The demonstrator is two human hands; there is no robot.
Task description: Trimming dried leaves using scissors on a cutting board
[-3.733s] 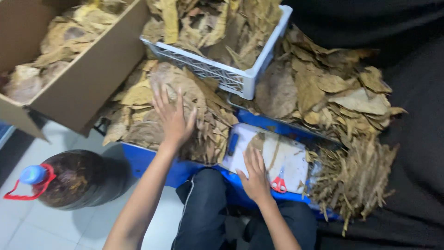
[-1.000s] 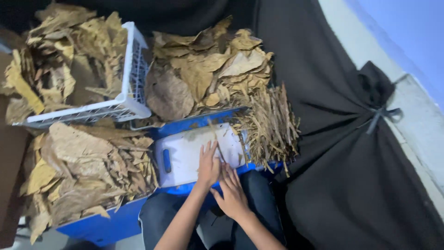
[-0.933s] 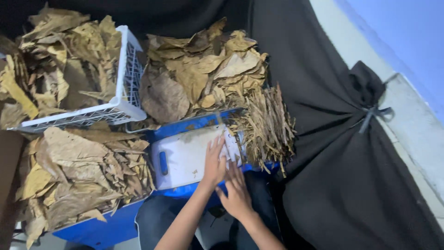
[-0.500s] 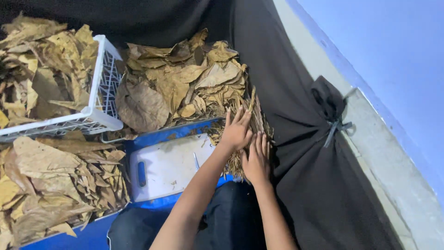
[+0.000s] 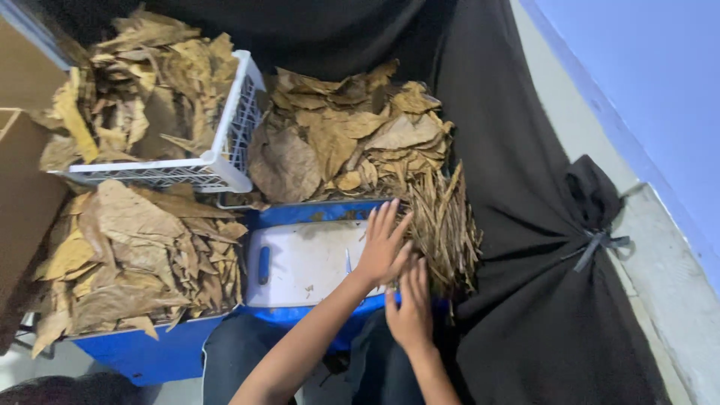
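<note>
A: The right hand [image 5: 411, 315] sat nearest, fingers loosely together, resting at the near edge of the bundle of dried leaf stems [image 5: 442, 225], gripping nothing that I could see. Just beyond it the left hand [image 5: 384, 246] lay flat, fingers spread, across the seam where the white cutting board [image 5: 304, 262] met those stems.

B: How would the stems handle?

A: Light, stiff and brittle, I'd judge: thin tan sticks lying roughly parallel, likely to snap if squeezed. Best gathered around the middle of the bundle with both palms rather than pinched at the tips.

B: And around them?

A: The board was smooth hard plastic with a slot handle, lying on a blue bin [image 5: 161, 352]. Left of it was a pile of dried brown leaves [image 5: 127, 255], papery, curled and crumpled. Farther off, another leaf heap [image 5: 352, 139] lay on the black cloth [image 5: 525, 300], and a white lattice plastic basket [image 5: 236, 127] held more leaves.
</note>
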